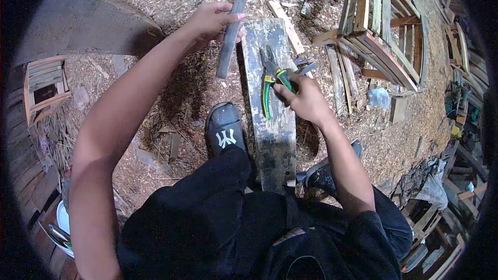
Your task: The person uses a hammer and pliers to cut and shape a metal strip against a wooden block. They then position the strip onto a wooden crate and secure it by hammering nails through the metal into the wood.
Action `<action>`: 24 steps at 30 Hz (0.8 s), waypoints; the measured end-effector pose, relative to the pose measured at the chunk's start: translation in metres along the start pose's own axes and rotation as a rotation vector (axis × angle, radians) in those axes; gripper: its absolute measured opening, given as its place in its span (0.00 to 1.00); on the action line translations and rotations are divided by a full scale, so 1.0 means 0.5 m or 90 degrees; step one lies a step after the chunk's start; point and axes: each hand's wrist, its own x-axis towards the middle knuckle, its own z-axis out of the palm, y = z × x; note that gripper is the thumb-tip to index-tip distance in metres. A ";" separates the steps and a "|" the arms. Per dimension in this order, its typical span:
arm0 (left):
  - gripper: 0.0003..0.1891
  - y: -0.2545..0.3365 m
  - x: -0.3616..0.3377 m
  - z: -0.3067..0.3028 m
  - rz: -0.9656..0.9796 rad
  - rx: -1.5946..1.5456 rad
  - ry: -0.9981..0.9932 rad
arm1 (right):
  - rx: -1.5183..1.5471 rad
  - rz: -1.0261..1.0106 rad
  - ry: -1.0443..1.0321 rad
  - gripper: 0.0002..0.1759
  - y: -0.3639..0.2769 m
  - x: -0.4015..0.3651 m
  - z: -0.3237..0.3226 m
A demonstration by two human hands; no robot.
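Strip in left hand, pliers under right hand at narrow bench

The left hand (215,23) grasped a dark flat strip (234,28) above its middle, the thumb laid across the upper face and the other fingers passing behind. The strip stood at a slant to the left of the bench (275,148), its nearer end over the floor (179,96). Its material could not be determined. The pinch was judged suited to keeping a thin piece from twisting while leaving most of its length exposed.

The right hand (307,99) was closed about one handle of the pliers (267,98), thumb toward the middle; the fingertips were partly hidden. The handles, green and yellow, stood spread and the jaws pointed away from the person. The pliers were over the bench top; whether they bore on it could not be told. A one-handle hold presumably left the other handle free to swing.

The bench ran between the legs, an arrangement judged to bring the surface within reach of both hands. The left arm extended far forward, slightly bent at the elbow. The right arm was shorter in reach, its forearm angled inward and the hand turned back-up.
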 end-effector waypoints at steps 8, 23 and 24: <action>0.17 0.012 0.011 -0.001 0.030 0.114 0.004 | 0.046 0.070 0.089 0.12 -0.044 -0.004 -0.028; 0.16 0.036 -0.006 0.037 0.098 -0.027 0.018 | 0.665 0.210 0.020 0.11 -0.144 0.043 0.016; 0.17 0.038 -0.007 0.039 0.102 -0.018 0.020 | 0.676 0.228 0.014 0.10 -0.143 0.044 0.015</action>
